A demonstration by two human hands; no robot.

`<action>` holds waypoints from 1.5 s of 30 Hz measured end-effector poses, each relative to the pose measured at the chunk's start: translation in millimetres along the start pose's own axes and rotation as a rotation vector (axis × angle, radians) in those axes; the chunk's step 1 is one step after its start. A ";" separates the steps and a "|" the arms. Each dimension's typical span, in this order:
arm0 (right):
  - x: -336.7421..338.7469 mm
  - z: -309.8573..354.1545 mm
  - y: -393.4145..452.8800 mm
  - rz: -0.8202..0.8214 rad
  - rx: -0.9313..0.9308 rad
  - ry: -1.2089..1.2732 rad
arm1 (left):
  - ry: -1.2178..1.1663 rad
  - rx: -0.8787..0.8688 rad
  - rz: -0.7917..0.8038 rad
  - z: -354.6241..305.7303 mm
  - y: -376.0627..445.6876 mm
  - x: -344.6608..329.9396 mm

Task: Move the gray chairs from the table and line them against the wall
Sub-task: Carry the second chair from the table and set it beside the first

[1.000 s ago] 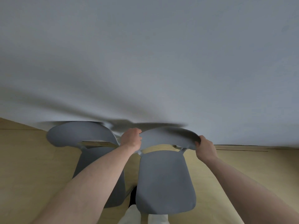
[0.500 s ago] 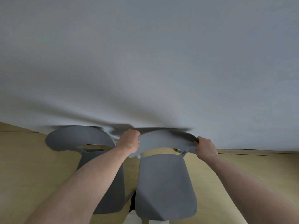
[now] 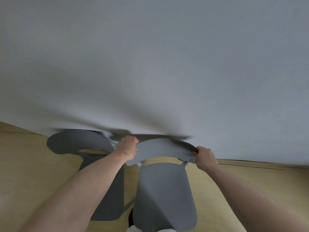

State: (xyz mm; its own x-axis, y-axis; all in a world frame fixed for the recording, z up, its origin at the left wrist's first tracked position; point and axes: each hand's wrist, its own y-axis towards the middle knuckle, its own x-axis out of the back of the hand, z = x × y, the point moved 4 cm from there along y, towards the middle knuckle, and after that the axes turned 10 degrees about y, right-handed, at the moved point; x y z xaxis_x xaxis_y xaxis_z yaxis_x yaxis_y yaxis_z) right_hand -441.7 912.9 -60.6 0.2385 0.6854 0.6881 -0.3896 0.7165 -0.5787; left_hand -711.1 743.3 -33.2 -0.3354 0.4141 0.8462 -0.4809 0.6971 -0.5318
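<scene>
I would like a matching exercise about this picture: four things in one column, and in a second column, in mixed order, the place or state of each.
Things:
1. left hand
2. right hand
3. left chair
4. floor

Places or states:
A. light wood, under both chairs
B. grips the right end of the held chair's backrest
C. stands by the wall, no hand on it
D. grips the left end of the held chair's backrest

Pairs: 1-D, 2-B, 3-C, 4-A
</scene>
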 end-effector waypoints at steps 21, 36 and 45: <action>-28.7 23.1 -29.6 -0.049 -0.061 0.119 | -0.009 0.076 -0.024 19.2 -11.0 -1.7; -42.1 34.0 -160.0 -0.003 -0.138 0.203 | -0.013 -0.234 0.049 12.3 -79.7 15.7; -91.5 43.3 -266.1 -0.138 -0.241 0.253 | 0.124 -0.466 0.134 27.9 -161.5 -27.4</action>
State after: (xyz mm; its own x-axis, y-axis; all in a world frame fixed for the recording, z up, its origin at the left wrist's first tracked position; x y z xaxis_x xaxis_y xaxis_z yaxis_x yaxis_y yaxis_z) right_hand -398.4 653.9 49.5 0.4986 0.5687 0.6542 -0.1247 0.7939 -0.5951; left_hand -646.9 603.1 28.5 -0.2573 0.5644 0.7844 -0.0174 0.8089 -0.5877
